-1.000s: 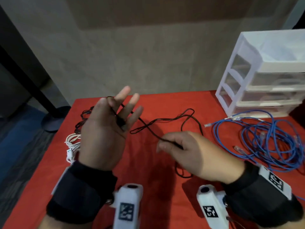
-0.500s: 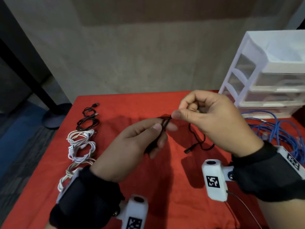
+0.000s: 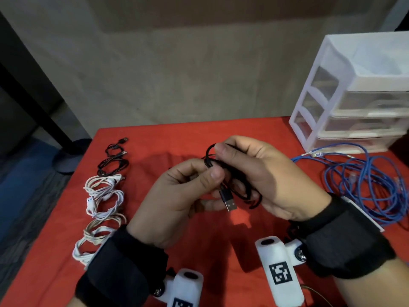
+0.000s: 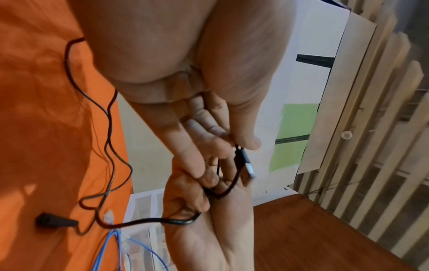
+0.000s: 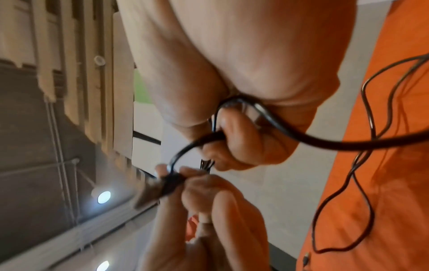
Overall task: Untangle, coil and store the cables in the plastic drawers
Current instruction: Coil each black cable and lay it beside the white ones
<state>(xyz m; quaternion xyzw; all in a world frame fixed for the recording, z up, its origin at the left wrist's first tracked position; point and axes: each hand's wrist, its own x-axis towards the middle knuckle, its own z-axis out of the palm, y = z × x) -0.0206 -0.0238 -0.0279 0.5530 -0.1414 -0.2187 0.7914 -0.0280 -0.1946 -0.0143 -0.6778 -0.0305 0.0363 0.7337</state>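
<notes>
A black USB cable [image 3: 229, 201] is held above the red table [image 3: 221, 251] between both hands. My left hand [image 3: 210, 175] pinches it just behind the USB plug [image 4: 243, 161], thumb on top. My right hand [image 3: 223, 157] has its fingers curled round a few gathered loops [image 5: 232, 128] of the same cable. The rest of the cable [image 4: 109, 128] trails down onto the cloth, and its small far plug [image 4: 53, 221] lies there. The white plastic drawers [image 3: 358, 96] stand at the back right, all closed.
A loose tangle of blue network cable [image 3: 365, 185] lies in front of the drawers. Along the table's left edge lie coiled cables: black ones [image 3: 112, 160], white ones [image 3: 104, 191] and beige ones [image 3: 99, 235]. The floor drops away past the left edge.
The hands have come close together near the table's middle. The right hand now holds gathered loops where the cable lay stretched out, and the USB plug now sticks out from the left hand's pinch.
</notes>
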